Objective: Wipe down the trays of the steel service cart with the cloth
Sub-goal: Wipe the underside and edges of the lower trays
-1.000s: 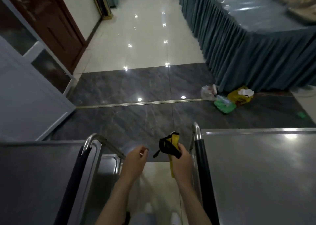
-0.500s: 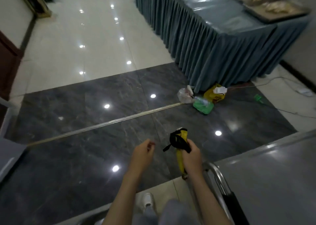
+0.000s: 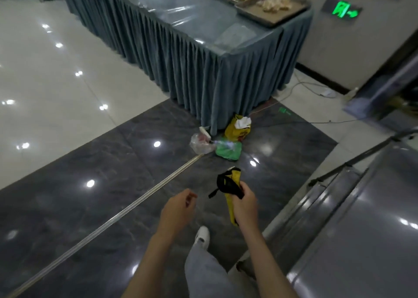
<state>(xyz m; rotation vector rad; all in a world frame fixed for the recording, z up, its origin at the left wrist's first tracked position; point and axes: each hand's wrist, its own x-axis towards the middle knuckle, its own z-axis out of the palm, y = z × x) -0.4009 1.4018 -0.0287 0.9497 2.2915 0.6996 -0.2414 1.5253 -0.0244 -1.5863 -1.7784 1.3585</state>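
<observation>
My right hand (image 3: 245, 203) grips a yellow cloth (image 3: 233, 211) with a black strap (image 3: 224, 183) looped round its top; the cloth hangs down below my fist. My left hand (image 3: 178, 209) hovers just left of it with loosely curled fingers and holds nothing. The steel service cart (image 3: 366, 234) fills the lower right, its flat top tray shiny and its rail running along the near left edge. Both hands are over the dark floor, left of the cart and apart from it.
A long table with a blue-grey skirt (image 3: 203, 55) stands ahead, with food trays (image 3: 269, 8) on it. Plastic bags in yellow (image 3: 237, 131), green (image 3: 228, 151) and clear (image 3: 201, 142) lie at its corner. Cables (image 3: 300, 89) trail across the floor. My leg and white shoe (image 3: 201, 235) are below.
The view has swung right: the left cart and door are out of sight, and the right cart has shifted to the frame's right. Both hands keep their pose, cloth still held.
</observation>
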